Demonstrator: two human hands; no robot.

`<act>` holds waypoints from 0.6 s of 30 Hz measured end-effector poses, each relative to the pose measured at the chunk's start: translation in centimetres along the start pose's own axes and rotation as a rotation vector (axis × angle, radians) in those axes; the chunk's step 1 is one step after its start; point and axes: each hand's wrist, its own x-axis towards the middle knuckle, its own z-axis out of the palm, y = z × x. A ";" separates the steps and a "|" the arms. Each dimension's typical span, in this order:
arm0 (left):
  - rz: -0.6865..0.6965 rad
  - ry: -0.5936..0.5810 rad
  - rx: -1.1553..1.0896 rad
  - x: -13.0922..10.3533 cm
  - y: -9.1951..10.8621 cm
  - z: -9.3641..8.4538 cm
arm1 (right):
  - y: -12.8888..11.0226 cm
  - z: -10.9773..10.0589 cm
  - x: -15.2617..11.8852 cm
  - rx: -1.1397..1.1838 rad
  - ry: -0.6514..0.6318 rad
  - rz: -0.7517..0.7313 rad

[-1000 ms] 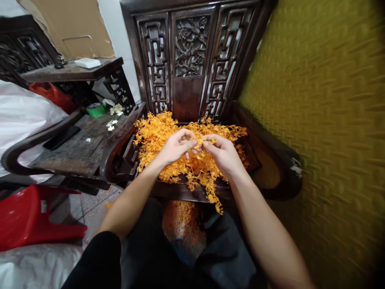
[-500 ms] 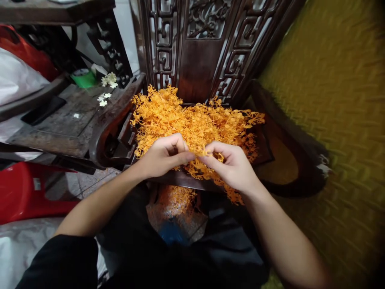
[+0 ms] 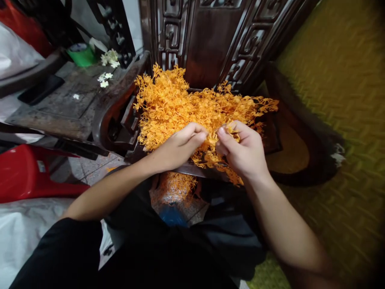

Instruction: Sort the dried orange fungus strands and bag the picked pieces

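A heap of orange artificial-looking sprigs [image 3: 180, 104] spreads over the seat of a dark carved wooden chair [image 3: 210, 44]. Above the heap's front part, my left hand [image 3: 186, 144] is closed in a pinch, thumb against bent fingers; what lies between its fingertips is too small to make out. My right hand [image 3: 245, 148], a little apart from it, pinches an orange sprig [image 3: 233, 132] between thumb and fingers. Some sprigs hang over the seat's front edge below my hands.
On a side chair at left lie a roll of green tape [image 3: 82, 55], a dark phone-like slab [image 3: 41, 89] and small pale flowers [image 3: 104, 79]. A red plastic stool [image 3: 18, 172] stands lower left. More orange pieces [image 3: 176, 186] lie below the seat. A yellow woven surface [image 3: 339, 100] is at right.
The view has tilted downward, so the scene sits higher. My hands have drawn slightly apart; before, their fingertips met over the orange piece.
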 end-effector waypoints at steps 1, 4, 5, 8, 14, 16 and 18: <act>0.006 0.015 0.064 0.1 0.1 0.3 | 0.0 0.4 -0.1 -0.008 -0.005 -0.013; 0.056 0.053 0.226 0.4 0.1 0.9 | 0.0 0.9 -0.2 -0.063 -0.004 -0.028; 0.086 0.078 0.263 0.6 -0.1 1.0 | -0.1 1.0 -0.2 -0.088 0.002 -0.028; 0.193 0.133 0.344 1.5 -0.8 1.3 | -0.1 1.4 -0.2 -0.137 0.033 -0.014; 0.320 0.105 0.425 1.0 0.3 3.0 | 0.6 -0.6 2.0 -0.106 0.182 0.029; 0.410 0.021 0.447 0.2 1.4 3.4 | 0.7 -2.7 3.3 -0.098 0.331 -0.003; 0.450 -0.010 0.439 -0.1 2.0 3.3 | 0.6 -4.4 3.9 -0.130 0.439 -0.057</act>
